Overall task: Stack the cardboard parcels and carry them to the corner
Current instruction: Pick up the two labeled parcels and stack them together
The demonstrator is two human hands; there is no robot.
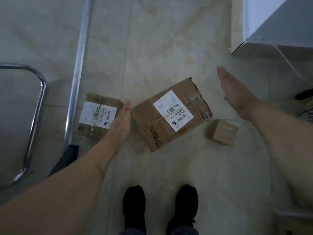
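Three cardboard parcels lie on the tiled floor. The large parcel with a white shipping label sits in the middle, turned at an angle. A medium parcel with a white label lies to its left. A small plain box rests to its right. My left hand hangs flat and empty between the medium and large parcels, partly covering the medium one's right edge. My right hand is flat with fingers extended, above and to the right of the large parcel, holding nothing.
A chrome tube frame and a straight metal rail stand at the left. A grey cabinet or appliance fills the upper right corner. My two black shoes are at the bottom. A dark foot sits under the rail.
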